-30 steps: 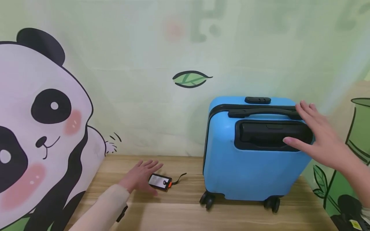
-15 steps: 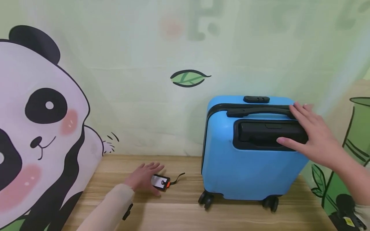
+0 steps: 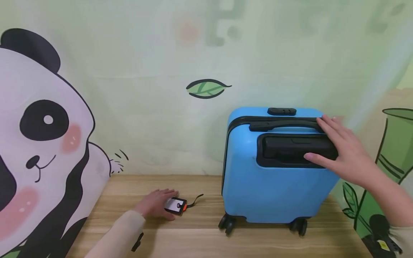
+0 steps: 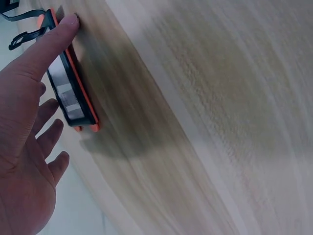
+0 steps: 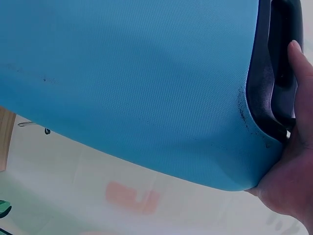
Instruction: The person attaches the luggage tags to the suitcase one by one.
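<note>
A luggage tag (image 3: 173,205), black with an orange edge, a white card and a dark strap, lies on the wooden table. My left hand (image 3: 155,204) is spread around its left end. In the left wrist view the thumb crosses the tag (image 4: 66,88), its tip at the orange edge, while the other fingers are loosely bent beside it. To the right stands a light-blue suitcase (image 3: 277,195) upright on black wheels. My right hand (image 3: 350,154) rests on its upper right corner, fingers straight, thumb over the black recessed panel (image 3: 287,147). The suitcase's black carry handle (image 3: 287,124) runs beside the fingertips.
The wood-grain table (image 3: 180,240) carries both things. Behind it hangs a pale green backdrop (image 3: 155,118) with a printed leaf (image 3: 206,89). A large printed panda (image 3: 48,157) borders the table on the left, and printed bamboo (image 3: 397,143) borders it on the right.
My right hand has moved left onto the suitcase corner. My left hand stays around the tag, with only slight shifts. The whole head view has drifted a little, moving the scene left.
</note>
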`<action>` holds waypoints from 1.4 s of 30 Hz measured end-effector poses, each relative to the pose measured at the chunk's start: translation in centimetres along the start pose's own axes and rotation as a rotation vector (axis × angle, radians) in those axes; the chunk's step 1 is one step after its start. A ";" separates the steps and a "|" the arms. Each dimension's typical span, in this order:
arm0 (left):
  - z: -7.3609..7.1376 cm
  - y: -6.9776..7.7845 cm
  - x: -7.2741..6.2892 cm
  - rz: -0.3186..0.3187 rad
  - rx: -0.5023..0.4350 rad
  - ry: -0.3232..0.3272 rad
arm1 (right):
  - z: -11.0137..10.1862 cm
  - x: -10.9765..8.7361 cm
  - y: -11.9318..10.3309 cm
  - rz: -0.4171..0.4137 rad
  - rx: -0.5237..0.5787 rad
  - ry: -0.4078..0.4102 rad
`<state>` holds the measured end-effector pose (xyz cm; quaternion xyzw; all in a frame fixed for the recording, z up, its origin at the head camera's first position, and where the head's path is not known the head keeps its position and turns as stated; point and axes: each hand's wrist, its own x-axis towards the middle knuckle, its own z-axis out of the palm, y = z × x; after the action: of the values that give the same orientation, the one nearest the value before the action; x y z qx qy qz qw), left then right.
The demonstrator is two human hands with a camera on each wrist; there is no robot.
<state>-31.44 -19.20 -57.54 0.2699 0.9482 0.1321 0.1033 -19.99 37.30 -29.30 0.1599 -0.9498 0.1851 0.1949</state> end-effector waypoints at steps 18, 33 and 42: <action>1.2 -0.4 0.2 0.045 -0.043 0.126 | 0.0 0.2 -0.4 0.032 -0.002 -0.019; 1.4 1.3 -0.5 -0.022 -0.264 0.307 | 0.1 0.1 -0.5 0.038 -0.037 0.001; -1.1 4.4 -1.9 -0.038 -0.405 0.397 | 0.3 0.1 -0.5 0.024 -0.052 0.015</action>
<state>-27.96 -16.81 -54.93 0.1946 0.9091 0.3670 -0.0303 -20.03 36.73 -29.36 0.1419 -0.9547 0.1637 0.2037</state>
